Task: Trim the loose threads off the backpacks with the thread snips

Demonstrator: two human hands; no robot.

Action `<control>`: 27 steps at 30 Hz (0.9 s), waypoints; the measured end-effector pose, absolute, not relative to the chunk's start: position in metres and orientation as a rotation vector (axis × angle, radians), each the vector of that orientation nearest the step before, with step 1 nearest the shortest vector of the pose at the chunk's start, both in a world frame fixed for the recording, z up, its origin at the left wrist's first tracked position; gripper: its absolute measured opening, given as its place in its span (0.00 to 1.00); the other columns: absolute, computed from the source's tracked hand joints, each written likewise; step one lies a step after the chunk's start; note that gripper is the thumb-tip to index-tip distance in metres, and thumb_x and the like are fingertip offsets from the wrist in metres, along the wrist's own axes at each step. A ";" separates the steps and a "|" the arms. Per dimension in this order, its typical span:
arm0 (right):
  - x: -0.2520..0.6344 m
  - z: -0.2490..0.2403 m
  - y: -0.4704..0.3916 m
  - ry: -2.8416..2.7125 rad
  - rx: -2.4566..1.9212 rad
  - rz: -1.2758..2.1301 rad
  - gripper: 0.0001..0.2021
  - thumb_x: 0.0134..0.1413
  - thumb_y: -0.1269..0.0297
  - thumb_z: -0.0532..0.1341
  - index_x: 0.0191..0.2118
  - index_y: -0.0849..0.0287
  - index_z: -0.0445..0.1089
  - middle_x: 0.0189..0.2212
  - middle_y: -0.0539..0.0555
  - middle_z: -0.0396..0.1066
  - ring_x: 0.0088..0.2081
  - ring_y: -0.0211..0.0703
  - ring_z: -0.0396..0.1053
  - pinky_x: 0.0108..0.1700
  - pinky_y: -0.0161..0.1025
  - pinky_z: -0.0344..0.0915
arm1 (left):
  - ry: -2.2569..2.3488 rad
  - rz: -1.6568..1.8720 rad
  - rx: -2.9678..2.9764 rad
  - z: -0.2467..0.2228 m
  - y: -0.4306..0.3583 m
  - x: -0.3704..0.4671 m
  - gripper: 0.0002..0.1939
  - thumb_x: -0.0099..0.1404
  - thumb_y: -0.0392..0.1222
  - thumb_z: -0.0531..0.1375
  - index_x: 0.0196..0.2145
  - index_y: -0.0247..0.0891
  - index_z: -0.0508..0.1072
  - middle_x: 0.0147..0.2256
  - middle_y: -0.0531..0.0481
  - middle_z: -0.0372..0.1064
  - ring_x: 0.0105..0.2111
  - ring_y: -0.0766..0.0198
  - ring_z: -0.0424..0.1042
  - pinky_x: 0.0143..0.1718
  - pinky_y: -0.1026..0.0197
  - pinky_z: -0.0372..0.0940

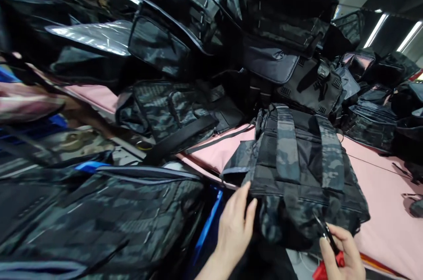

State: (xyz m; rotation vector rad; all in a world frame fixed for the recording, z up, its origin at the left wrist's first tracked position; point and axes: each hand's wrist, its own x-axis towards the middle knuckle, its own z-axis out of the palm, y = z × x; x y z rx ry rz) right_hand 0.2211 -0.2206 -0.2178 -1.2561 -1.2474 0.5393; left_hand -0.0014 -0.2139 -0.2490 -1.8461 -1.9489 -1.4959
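A dark camouflage backpack [306,152] lies with its two shoulder straps facing up on a pink surface. My left hand [235,222] is at its lower left corner, fingers and thumb taking hold of the edge. Over the lower right of the backpack, my right hand [345,251] is closed round small thread snips [325,229]. Their dark blades point up and left towards the fabric. Something red [322,269] shows beneath the fingers of that hand.
Large camouflage bags [280,6] are piled high behind the backpack. Another bag [109,218] fills the lower left, beside a blue-edged dark gap. A bag with a broad black strap [181,108] lies further back. More bags [373,117] stand at right on the pink tabletop [386,200].
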 end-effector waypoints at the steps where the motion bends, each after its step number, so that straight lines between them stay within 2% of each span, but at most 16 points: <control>1: 0.221 -0.217 -0.221 -1.249 -1.246 0.548 0.16 0.45 0.53 0.67 0.37 0.59 0.71 0.28 0.56 0.74 0.26 0.43 0.71 0.23 0.32 0.66 | -1.883 -1.489 -1.928 -0.249 -0.221 0.012 0.25 0.65 0.36 0.53 0.60 0.39 0.56 0.50 0.41 0.66 0.50 0.57 0.67 0.51 0.54 0.65; 7: 0.232 -0.218 -0.220 -1.334 -1.219 0.644 0.13 0.52 0.59 0.64 0.42 0.60 0.67 0.29 0.54 0.73 0.17 0.35 0.64 0.18 0.31 0.62 | -1.583 -1.595 -2.346 -0.252 -0.238 0.061 0.25 0.63 0.28 0.52 0.57 0.38 0.60 0.49 0.43 0.67 0.50 0.62 0.67 0.51 0.62 0.65; 12: 0.243 -0.220 -0.220 -1.376 -1.245 0.563 0.11 0.55 0.61 0.62 0.42 0.60 0.66 0.25 0.52 0.70 0.22 0.37 0.67 0.23 0.31 0.64 | -1.565 -1.697 -2.364 -0.252 -0.233 0.065 0.18 0.64 0.30 0.54 0.51 0.38 0.66 0.45 0.44 0.69 0.47 0.62 0.69 0.49 0.63 0.66; 17: 0.244 -0.223 -0.219 -1.418 -1.236 0.562 0.10 0.56 0.62 0.61 0.41 0.62 0.66 0.24 0.51 0.69 0.22 0.36 0.66 0.22 0.30 0.61 | -1.580 -1.732 -2.296 -0.253 -0.226 0.068 0.07 0.63 0.37 0.57 0.40 0.36 0.68 0.36 0.47 0.70 0.37 0.63 0.71 0.41 0.62 0.68; 22: 0.246 -0.223 -0.217 -1.430 -1.217 0.589 0.09 0.57 0.63 0.60 0.42 0.61 0.66 0.26 0.52 0.69 0.25 0.36 0.66 0.25 0.30 0.62 | -1.544 -1.496 -2.228 -0.250 -0.213 0.080 0.06 0.65 0.36 0.52 0.38 0.34 0.67 0.33 0.45 0.69 0.33 0.61 0.71 0.35 0.59 0.68; 27: 0.261 -0.223 -0.217 -1.279 -1.185 0.491 0.11 0.57 0.59 0.60 0.43 0.59 0.65 0.30 0.53 0.70 0.28 0.38 0.67 0.28 0.31 0.64 | -1.209 -1.427 -2.524 -0.247 -0.202 0.030 0.07 0.65 0.37 0.51 0.37 0.38 0.69 0.31 0.49 0.71 0.31 0.65 0.72 0.33 0.67 0.68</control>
